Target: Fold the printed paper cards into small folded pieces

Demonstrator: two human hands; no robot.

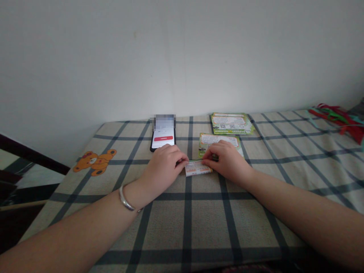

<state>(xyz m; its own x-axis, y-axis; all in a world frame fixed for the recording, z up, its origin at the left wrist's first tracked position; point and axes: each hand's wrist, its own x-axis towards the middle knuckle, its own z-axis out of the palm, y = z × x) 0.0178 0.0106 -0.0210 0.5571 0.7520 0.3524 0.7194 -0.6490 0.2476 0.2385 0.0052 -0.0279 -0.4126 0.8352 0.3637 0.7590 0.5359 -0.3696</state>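
My left hand, with a silver bangle on its wrist, pinches the left end of a small folded paper leaflet. At the leaflet's other end my right hand grips the paper between thumb and fingertips. The leaflet is white with small print and some orange, and lies low over the checked cloth. Just behind my right hand lies a flat green and white printed leaflet, partly covered by that hand. Beyond my left hand a smartphone rests with its screen lit, showing a red button.
A stack of green printed leaflets lies by the wall. An orange bear cutout is at the cloth's left side. Red and green ribbon-like strips lie heaped at the far right. The checked tablecloth meets the white wall.
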